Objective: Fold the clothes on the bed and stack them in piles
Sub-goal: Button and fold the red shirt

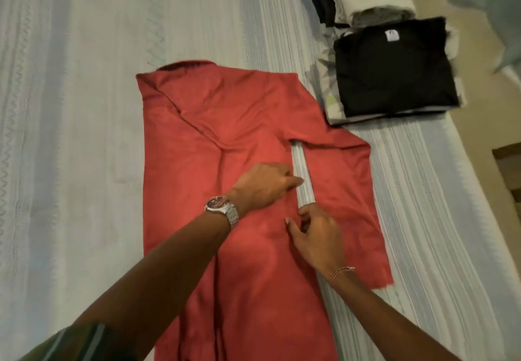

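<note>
A home bedroom: bed (84, 78) with folded clothes (394, 70).

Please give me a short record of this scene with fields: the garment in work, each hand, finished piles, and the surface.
garment: red shirt, spread flat, right sleeve lying beside the body
left hand: on the shirt's side edge, wears a watch
right hand: fingers curled at the same edge
pile: folded black shirt on top, upper right
surface: striped bedspread
</note>
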{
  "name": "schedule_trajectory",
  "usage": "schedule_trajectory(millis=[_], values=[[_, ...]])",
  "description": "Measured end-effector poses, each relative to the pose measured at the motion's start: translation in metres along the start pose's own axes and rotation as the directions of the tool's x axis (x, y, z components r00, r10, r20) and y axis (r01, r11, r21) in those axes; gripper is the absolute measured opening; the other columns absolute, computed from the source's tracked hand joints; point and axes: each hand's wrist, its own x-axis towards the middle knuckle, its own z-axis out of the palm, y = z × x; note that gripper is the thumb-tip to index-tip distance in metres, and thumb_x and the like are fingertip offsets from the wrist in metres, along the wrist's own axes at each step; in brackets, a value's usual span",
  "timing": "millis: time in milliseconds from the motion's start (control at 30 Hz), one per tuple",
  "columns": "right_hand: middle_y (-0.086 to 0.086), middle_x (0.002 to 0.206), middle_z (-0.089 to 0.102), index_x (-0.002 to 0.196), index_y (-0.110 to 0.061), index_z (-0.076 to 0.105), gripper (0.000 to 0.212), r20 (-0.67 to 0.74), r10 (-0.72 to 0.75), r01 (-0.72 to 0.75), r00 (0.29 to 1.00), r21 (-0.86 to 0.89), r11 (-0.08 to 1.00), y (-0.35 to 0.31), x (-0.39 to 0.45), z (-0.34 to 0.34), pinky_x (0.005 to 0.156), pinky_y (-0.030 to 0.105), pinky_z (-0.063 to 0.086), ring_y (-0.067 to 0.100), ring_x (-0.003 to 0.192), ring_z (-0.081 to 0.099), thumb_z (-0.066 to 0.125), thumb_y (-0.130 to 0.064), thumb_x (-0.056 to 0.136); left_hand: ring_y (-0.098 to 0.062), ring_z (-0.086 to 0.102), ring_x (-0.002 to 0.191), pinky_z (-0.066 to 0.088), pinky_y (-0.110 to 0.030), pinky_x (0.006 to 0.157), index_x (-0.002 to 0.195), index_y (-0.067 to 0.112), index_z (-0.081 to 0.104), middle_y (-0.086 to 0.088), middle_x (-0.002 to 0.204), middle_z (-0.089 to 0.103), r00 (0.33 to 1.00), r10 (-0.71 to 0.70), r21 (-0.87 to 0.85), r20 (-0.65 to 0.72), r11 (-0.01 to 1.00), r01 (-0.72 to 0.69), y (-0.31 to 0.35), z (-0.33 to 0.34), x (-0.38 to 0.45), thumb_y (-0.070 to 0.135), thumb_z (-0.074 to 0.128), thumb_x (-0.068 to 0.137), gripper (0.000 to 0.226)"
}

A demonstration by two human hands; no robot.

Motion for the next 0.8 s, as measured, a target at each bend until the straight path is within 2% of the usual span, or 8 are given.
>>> schedule_trajectory(millis=[133,267,333,400,567,633,700,800], values=[[-0.008,0.078,0.068,0.084,-0.024,0.061,0.028,0.239,0.217,-0.185,0.947,-0.148,0.971,0.022,-0.068,-0.017,0.065,0.029,0.045,0.017,0.077,0.065,0.077,-0.047,0.083,-0.032,0.066,0.097,0.048,-0.041,0.068,0.128,0.024,0.064,-0.006,0.105,0.066,0.991,-0.060,0.103,0.121,0.994,0.048,0.031,-0.001,-0.007,0.029,0.047,0.104,0.030],[-0.011,0.057,0.057,0.058,-0.022,0.050,0.042,0.404,0.300,-0.284,0.864,-0.101,0.953,0.055,-0.117,-0.029,0.052,0.018,0.040,0.001,0.052,0.051,0.078,-0.035,0.088,-0.031,0.067,0.091,0.035,-0.037,0.060,0.112,0.017,0.062,-0.004,0.102,0.066,0.985,-0.048,0.251,0.165,0.968,0.005,0.041,-0.002,-0.004,0.021,0.049,0.102,0.017],[-0.009,0.053,0.052,0.056,-0.021,0.047,0.046,0.374,0.325,-0.329,0.869,-0.056,0.943,0.066,-0.134,-0.036,0.054,0.017,0.041,0.001,0.047,0.046,0.076,-0.032,0.090,-0.032,0.067,0.087,0.034,-0.038,0.058,0.111,0.017,0.061,-0.005,0.099,0.065,0.985,-0.093,0.247,0.145,0.968,0.055,0.046,-0.002,-0.003,0.021,0.050,0.102,0.015],[-0.009,0.057,0.058,0.058,-0.020,0.052,0.043,0.316,0.333,-0.334,0.888,-0.055,0.941,0.071,-0.146,-0.039,0.055,0.016,0.041,0.002,0.053,0.053,0.075,-0.036,0.090,-0.032,0.067,0.082,0.032,-0.037,0.055,0.106,0.019,0.060,-0.003,0.094,0.064,0.985,-0.149,0.230,0.092,0.965,0.124,0.052,0.000,-0.003,0.022,0.053,0.100,0.009],[-0.012,0.075,0.065,0.077,-0.028,0.059,0.031,0.207,0.384,-0.334,0.900,-0.239,0.912,0.060,-0.172,-0.040,0.056,0.026,0.043,0.007,0.070,0.061,0.076,-0.052,0.084,-0.035,0.066,0.087,0.036,-0.039,0.058,0.110,0.017,0.057,-0.006,0.104,0.064,0.945,-0.328,0.096,0.010,0.941,0.326,0.074,0.020,-0.013,0.018,0.051,0.101,0.011],[-0.011,0.074,0.065,0.075,-0.027,0.059,0.030,0.185,0.396,-0.347,0.899,-0.248,0.904,0.060,-0.179,-0.040,0.058,0.026,0.047,0.008,0.069,0.062,0.077,-0.049,0.085,-0.037,0.065,0.086,0.037,-0.041,0.057,0.117,0.016,0.054,-0.009,0.107,0.061,0.949,-0.314,0.129,0.025,0.942,0.309,0.080,0.023,-0.016,0.014,0.050,0.100,0.018],[-0.012,0.070,0.063,0.077,-0.026,0.059,0.025,0.151,0.350,-0.317,0.924,-0.206,0.926,0.060,-0.187,-0.039,0.056,0.026,0.048,0.006,0.065,0.060,0.075,-0.042,0.089,-0.036,0.066,0.087,0.036,-0.040,0.057,0.119,0.017,0.052,-0.009,0.106,0.060,0.970,-0.233,0.230,0.072,0.950,0.211,0.084,0.020,-0.016,0.017,0.050,0.101,0.019],[-0.014,0.064,0.056,0.081,-0.027,0.060,0.017,-0.024,0.181,-0.183,0.983,-0.133,0.974,0.052,-0.205,-0.035,0.052,0.025,0.046,0.003,0.058,0.054,0.075,-0.030,0.088,-0.032,0.069,0.091,0.034,-0.038,0.058,0.120,0.016,0.055,-0.006,0.107,0.065,0.986,-0.137,0.378,0.100,0.921,0.089,0.082,0.004,-0.011,0.020,0.050,0.100,0.021]])
